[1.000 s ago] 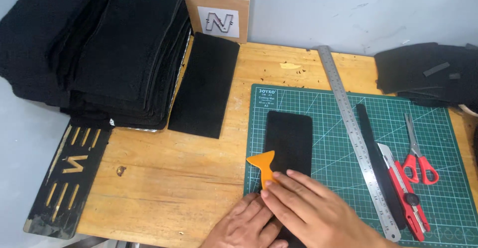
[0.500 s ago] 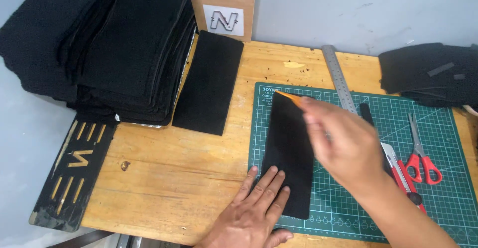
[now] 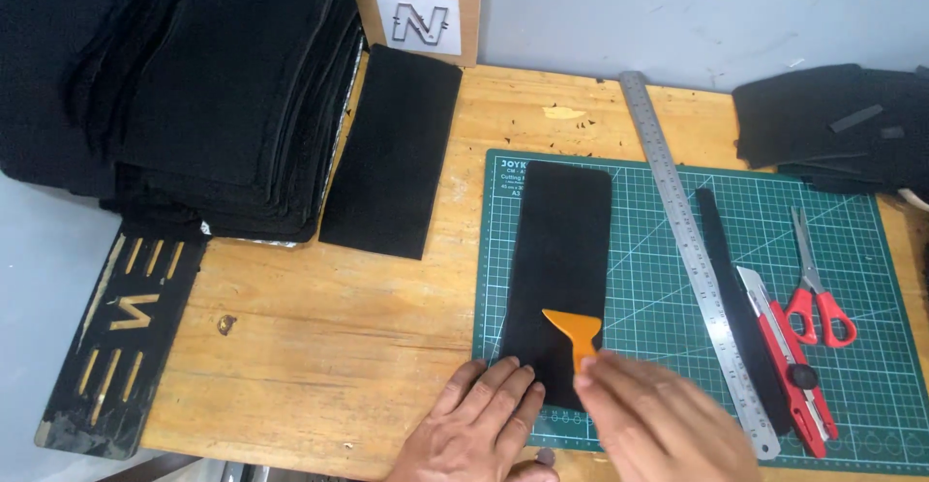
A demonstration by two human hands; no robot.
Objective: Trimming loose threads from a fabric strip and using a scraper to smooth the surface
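Gripped in the right hand (image 3: 663,419), an orange scraper (image 3: 575,331) is set at the near end of the black strip (image 3: 561,269), whose long axis runs far; the left hand (image 3: 484,424) is laid flat on its near-left corner.

A small craft workshop — the green cutting mat (image 3: 677,250) on the wooden table (image 3: 339,346) shows it. On the mat lie a steel ruler (image 3: 682,230), utility knife (image 3: 784,366) and red scissors (image 3: 818,293); left of it, stacked black fabric pieces (image 3: 213,85) — behind it, a plain wall.
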